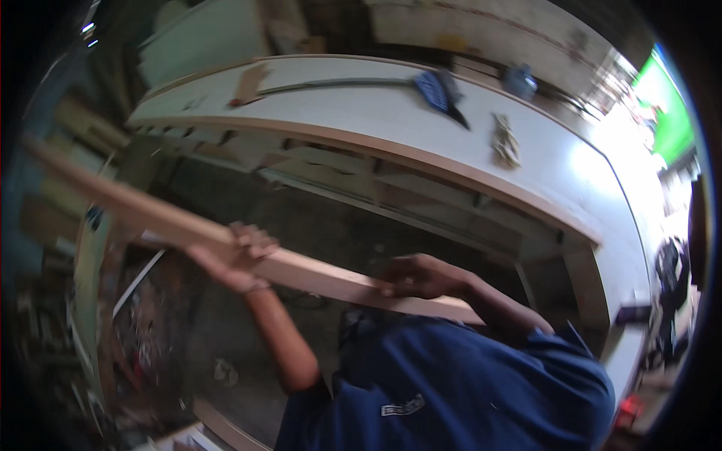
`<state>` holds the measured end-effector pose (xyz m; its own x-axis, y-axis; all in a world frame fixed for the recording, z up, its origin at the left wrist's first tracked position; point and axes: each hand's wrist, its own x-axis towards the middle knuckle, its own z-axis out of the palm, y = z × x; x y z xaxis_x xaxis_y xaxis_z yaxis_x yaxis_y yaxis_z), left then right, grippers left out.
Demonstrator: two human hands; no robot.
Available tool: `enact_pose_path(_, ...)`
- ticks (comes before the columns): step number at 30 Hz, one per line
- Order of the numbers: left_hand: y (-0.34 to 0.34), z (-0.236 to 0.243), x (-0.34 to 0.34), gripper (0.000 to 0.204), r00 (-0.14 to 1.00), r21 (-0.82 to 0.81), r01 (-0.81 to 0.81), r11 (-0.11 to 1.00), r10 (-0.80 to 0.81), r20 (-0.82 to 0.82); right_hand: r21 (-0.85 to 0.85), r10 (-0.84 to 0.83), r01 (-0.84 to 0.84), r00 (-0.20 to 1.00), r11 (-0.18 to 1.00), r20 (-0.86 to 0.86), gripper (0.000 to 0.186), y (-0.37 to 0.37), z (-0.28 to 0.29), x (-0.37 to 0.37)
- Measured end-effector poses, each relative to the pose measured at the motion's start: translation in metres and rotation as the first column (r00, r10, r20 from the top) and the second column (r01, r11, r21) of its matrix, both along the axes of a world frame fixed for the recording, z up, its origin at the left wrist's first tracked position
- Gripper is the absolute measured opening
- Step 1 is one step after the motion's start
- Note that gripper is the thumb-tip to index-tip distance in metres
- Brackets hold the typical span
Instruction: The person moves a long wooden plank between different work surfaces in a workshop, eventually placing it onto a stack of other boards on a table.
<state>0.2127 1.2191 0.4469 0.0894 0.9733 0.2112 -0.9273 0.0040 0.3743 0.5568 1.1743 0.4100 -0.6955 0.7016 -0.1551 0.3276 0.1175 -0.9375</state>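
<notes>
A long, pale wooden board (pixel 323 275) slants across in front of my body, from the far left down to my right side. My left hand (pixel 239 254) is wrapped round its middle stretch, fingers curled over the upper edge and palm beneath. Closer to the right end, my right hand (pixel 421 276) grips the board from above with bent fingers; its thumb is hard to make out. The board's far left end is blurred.
Beyond the board stands a long white-topped bench (pixel 331 113) with wooden edging. On it lie a long grey strip (pixel 338 83), a blue and dark object (pixel 436 92) and crumpled pale gloves (pixel 505 140). A blue jug (pixel 520 81) is behind. Scraps (pixel 147 331) litter the left.
</notes>
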Motion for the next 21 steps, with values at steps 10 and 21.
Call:
enact_pose_path(10,0.135,0.056,-0.212,0.08,0.868,0.312,-0.1,0.945,0.237,-0.437,0.172,-0.03,0.017,0.997,0.985,0.077,0.031,0.14,-0.09,-0.165)
enact_pose_path(21,0.218,0.151,-0.493,0.058,0.513,0.572,-0.259,0.779,0.612,-0.602,0.25,-0.177,0.086,0.913,0.964,0.367,0.045,0.313,-0.245,-0.343)
